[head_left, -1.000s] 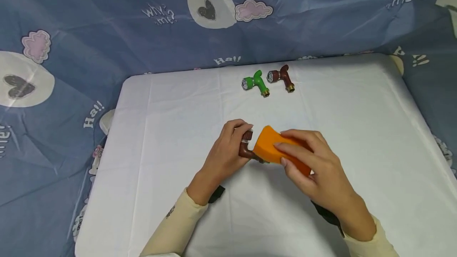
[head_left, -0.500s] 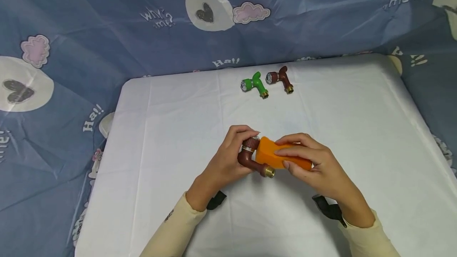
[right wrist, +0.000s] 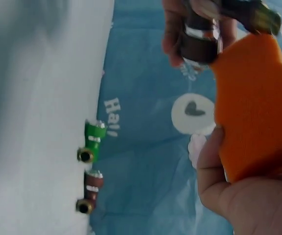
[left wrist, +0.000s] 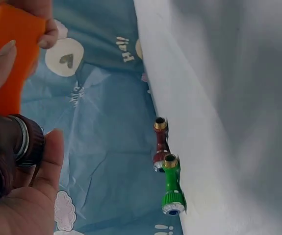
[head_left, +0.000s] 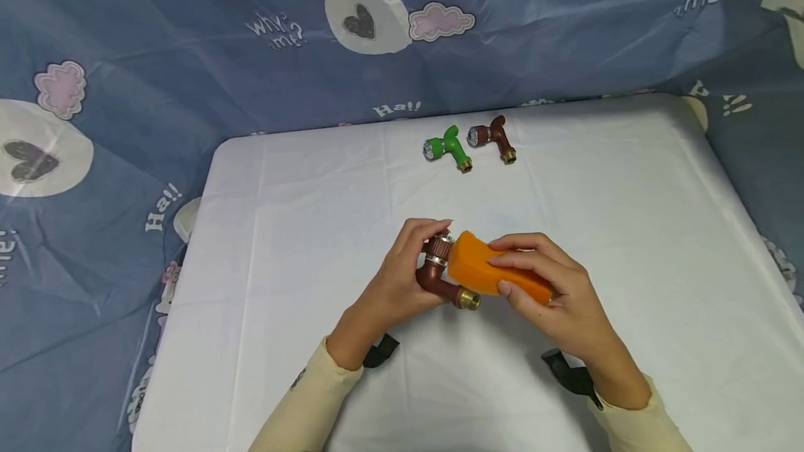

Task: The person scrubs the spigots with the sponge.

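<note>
My left hand (head_left: 398, 274) grips a brown faucet (head_left: 432, 276) by its body and ridged knob, its brass threaded end pointing right toward me. In my right hand (head_left: 555, 288) an orange sponge (head_left: 474, 264) is pinched between thumb and fingers. The sponge's left end meets the faucet beside the knob. From the left wrist, the faucet's dark body (left wrist: 1, 142) lies in the palm, with the sponge (left wrist: 20, 44) above it. In the right wrist view the sponge (right wrist: 258, 107) looks broad and flat, its corner close to the faucet's knob (right wrist: 199, 46).
Toward the back of the white-covered table (head_left: 314, 194) lie a green faucet (head_left: 449, 148) and a second brown faucet (head_left: 493, 138), side by side. A blue patterned cloth (head_left: 188, 33) hangs behind and beside the table. Dark wrist-worn pieces (head_left: 571, 375) show under both forearms.
The faucet has turned in my left hand, so its brass end now shows more fully. My right hand has shifted the sponge slightly down and then up against the faucet. The back faucets stayed put.
</note>
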A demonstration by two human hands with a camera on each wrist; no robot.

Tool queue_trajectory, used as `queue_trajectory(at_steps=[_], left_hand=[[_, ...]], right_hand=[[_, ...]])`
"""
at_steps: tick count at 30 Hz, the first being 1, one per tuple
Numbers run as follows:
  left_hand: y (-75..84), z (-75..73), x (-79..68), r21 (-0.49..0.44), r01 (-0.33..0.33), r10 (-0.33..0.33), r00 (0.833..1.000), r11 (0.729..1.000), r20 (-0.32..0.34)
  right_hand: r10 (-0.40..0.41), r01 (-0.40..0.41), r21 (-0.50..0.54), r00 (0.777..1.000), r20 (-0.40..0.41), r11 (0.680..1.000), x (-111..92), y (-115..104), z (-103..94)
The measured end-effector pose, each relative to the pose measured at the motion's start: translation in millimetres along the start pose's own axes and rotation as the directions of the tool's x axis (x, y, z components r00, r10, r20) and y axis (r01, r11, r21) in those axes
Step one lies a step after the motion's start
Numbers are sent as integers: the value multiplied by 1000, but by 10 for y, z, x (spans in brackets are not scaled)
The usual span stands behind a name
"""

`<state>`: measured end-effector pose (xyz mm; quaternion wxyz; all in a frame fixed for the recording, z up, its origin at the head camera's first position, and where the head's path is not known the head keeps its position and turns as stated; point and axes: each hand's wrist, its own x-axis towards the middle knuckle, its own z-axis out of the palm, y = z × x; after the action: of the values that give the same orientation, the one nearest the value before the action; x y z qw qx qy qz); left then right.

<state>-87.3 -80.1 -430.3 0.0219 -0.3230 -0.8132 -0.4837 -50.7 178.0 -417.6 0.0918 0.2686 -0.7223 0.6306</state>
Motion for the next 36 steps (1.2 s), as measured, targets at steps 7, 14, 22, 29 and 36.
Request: queue_trajectory(at_steps=[7,14,22,29,36], left_hand=[[-23,19,-22,-303,174,-181,984,937,8],[-73,92,-11,-594,170,-212,977,786,-1],[-115,104,25,-708,108,-237,968,698,-86],[-116,36,21,-550,164,-249,965,819,-85],[-61,55,-4,-478,278,-288,956,834,53]], right_hand=[[-29,28,-10,993,-115,1000,-55,48,262],[29,-18,46,971,-236,999,-89,49,529],[9,-18,-32,971,-240,999,-211,56,728],[-120,85,-149,962,-244,985,-171,72,680],[-197,138,-252,953,-229,958,-25,58,723]])
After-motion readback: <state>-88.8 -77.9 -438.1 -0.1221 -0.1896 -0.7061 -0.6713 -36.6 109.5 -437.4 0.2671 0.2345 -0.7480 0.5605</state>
